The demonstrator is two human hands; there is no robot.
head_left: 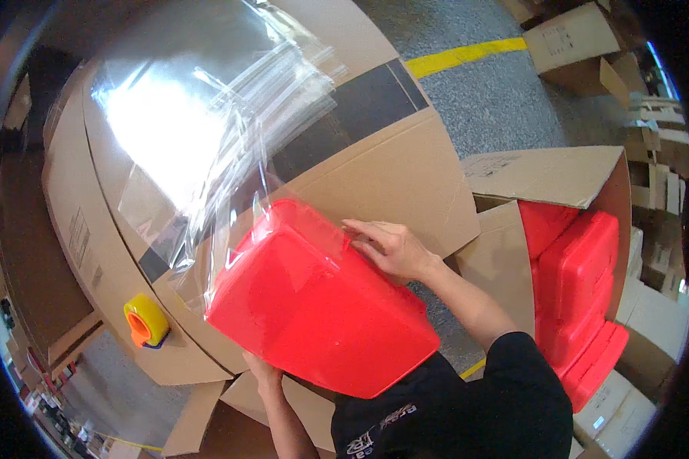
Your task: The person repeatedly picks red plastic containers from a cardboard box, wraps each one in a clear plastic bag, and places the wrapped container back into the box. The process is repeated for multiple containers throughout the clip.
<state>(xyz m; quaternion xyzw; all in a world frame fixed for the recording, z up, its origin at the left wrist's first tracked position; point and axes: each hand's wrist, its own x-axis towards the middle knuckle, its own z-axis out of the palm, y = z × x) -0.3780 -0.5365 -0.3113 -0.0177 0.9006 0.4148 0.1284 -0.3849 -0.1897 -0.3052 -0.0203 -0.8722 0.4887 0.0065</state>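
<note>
A glossy red plastic box (329,306) is held tilted in front of my body, above the near side of a cardboard-topped surface. My left hand (264,370) grips its lower left edge from beneath, with most of the fingers hidden behind the box. At the right side, my right hand (390,246) holds the box by its edge, fingertips against the red wall. Clear plastic film (237,222) covers the box's far left end. It trails toward a stack of flat clear plastic bags (275,88) on the cardboard, shining with reflected light.
A yellow tape roll (146,320) with an orange core lies on the cardboard (390,176) at left. To the right, an open carton (497,252) holds several red plastic boxes (578,275). Another open carton (570,46) stands on the grey floor beyond a yellow line (467,57).
</note>
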